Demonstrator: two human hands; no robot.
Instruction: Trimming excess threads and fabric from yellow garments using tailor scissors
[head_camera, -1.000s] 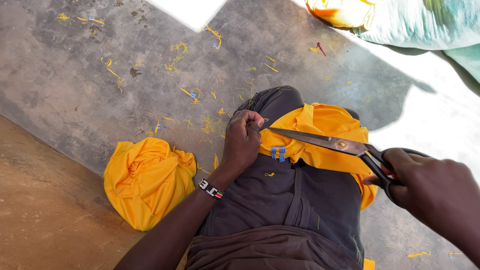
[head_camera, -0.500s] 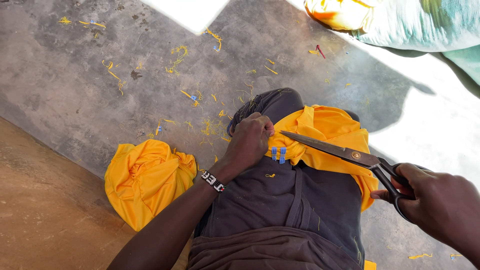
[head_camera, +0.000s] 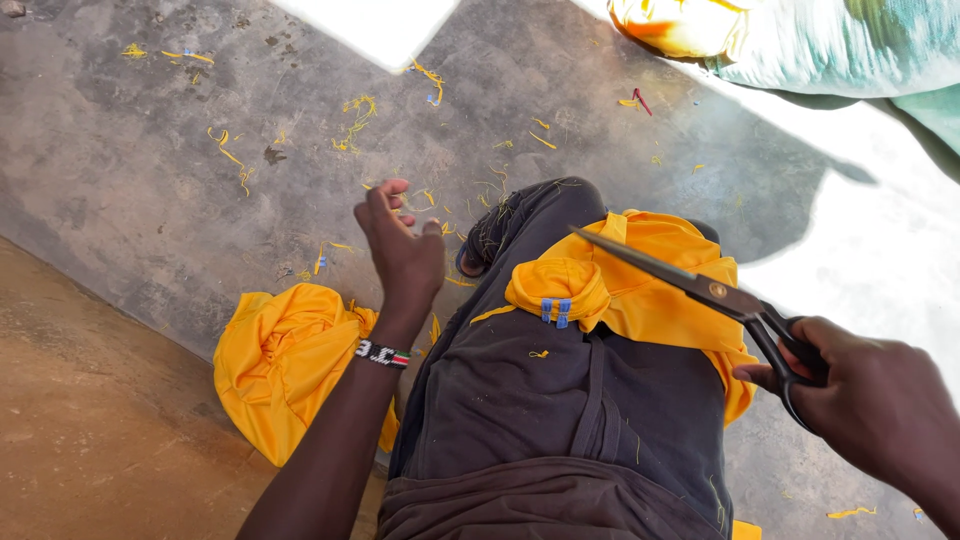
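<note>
Concrete floor (head_camera: 150, 150), scissors (head_camera: 700, 290) over yellow cloth (head_camera: 650, 270)

Right hand (head_camera: 880, 420) cut off at the frame edge, scissor handles (head_camera: 785, 350) perhaps half hidden within.

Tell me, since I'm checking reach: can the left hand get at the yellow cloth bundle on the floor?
Probably yes: the left hand is empty and raised, and the yellow cloth bundle lies uncovered just below its forearm.

The scene is being viewed by one head camera, looking steeply down from close above the lap, left hand (head_camera: 402, 255) and right hand (head_camera: 870, 400), with floor (head_camera: 150, 180) beyond them.
</note>
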